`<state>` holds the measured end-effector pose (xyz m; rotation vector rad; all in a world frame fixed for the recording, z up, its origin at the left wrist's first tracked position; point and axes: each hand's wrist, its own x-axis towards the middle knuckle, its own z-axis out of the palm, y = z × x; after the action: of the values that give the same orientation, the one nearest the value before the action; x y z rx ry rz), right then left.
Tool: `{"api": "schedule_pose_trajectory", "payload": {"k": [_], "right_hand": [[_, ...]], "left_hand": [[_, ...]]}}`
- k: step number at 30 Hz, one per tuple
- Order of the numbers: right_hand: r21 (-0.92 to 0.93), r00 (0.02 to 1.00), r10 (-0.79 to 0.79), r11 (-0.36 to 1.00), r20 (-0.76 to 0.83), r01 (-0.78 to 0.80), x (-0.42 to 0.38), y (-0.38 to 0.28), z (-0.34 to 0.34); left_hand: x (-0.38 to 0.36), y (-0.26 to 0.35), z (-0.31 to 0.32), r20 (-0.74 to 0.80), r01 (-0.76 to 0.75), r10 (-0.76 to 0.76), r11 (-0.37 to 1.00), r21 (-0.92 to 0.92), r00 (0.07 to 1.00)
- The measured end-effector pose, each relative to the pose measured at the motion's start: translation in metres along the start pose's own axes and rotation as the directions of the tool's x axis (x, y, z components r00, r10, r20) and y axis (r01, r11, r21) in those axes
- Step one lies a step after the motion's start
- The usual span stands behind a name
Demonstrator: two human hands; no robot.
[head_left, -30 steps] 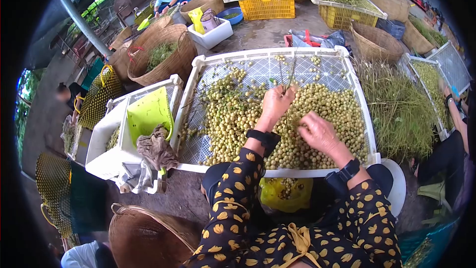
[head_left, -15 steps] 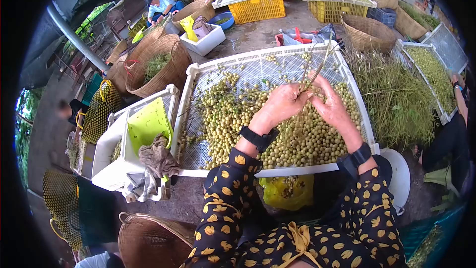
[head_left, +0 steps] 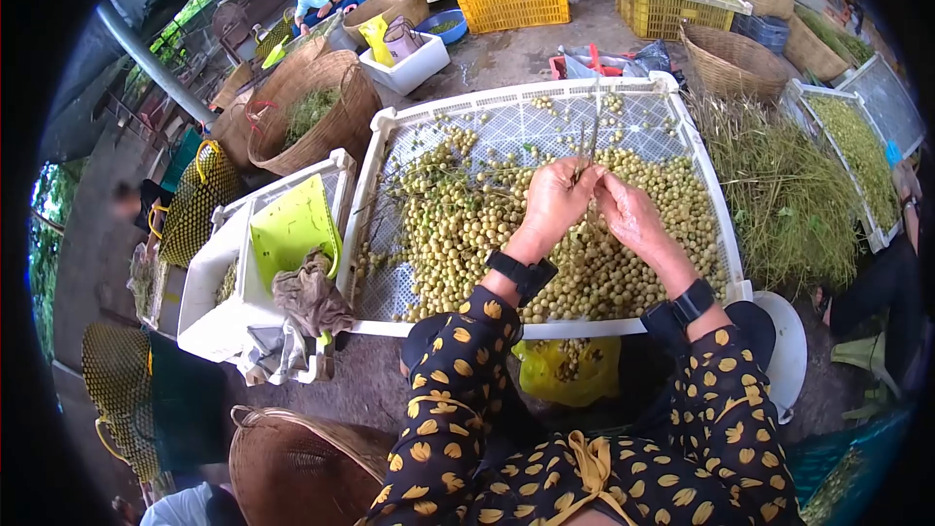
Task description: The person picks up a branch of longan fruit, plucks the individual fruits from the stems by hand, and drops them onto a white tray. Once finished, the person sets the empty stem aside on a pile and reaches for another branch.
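My left hand (head_left: 557,197) is closed around some thin brown stems (head_left: 592,134), whose ends stick up past the fingers. Close against it, my right hand (head_left: 628,214) has its fingers pinched at the same stems; part of what it grips is hidden. Both hands are above a white mesh tray (head_left: 547,327) on which many small round yellow-green fruits (head_left: 453,244) lie loose. At the tray's left, some fruits are still on green twigs (head_left: 414,183).
Left of the tray sit a lime-green scoop (head_left: 292,234) and a brown cloth (head_left: 312,297) on a white container. Stripped stems (head_left: 779,195) are heaped at right. A yellow bag (head_left: 575,380) is below; wicker baskets (head_left: 341,117) and co-workers are around.
My right hand's fingers, spread before, have drawn in against the left hand. The long stems have swung from leaning right to nearly upright. The view has shifted slightly.
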<state>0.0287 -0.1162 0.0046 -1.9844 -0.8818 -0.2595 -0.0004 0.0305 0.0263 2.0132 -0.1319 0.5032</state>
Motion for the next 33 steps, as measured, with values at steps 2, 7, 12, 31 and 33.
{"api": "schedule_pose_trajectory", "payload": {"k": [2,7,12,31,33], "right_hand": [[-0.01,0.999,0.01,1.0,0.034,-0.01,0.002,-0.001,0.0],[-0.026,0.998,0.008,1.0,0.063,-0.007,0.002,-0.001,0.006],[-0.173,0.987,0.078,0.984,0.141,-0.053,-0.004,0.006,0.003],[-0.17,0.997,0.008,0.985,0.081,0.006,0.002,-0.007,-0.001],[-0.219,0.993,-0.104,0.969,0.059,0.114,0.0,-0.005,0.01]], "left_hand": [[0.001,-0.002,-0.004,-0.031,0.097,-0.102,0.985,-0.142,0.994],[-0.005,-0.009,-0.006,-0.01,0.245,-0.265,0.905,-0.349,0.964],[-0.01,-0.018,-0.014,-0.056,0.269,-0.302,0.908,-0.321,0.952],[-0.012,-0.007,-0.031,-0.118,0.286,-0.305,0.946,-0.153,0.945],[-0.012,-0.007,-0.028,-0.132,0.261,-0.278,0.956,-0.132,0.951]]}}
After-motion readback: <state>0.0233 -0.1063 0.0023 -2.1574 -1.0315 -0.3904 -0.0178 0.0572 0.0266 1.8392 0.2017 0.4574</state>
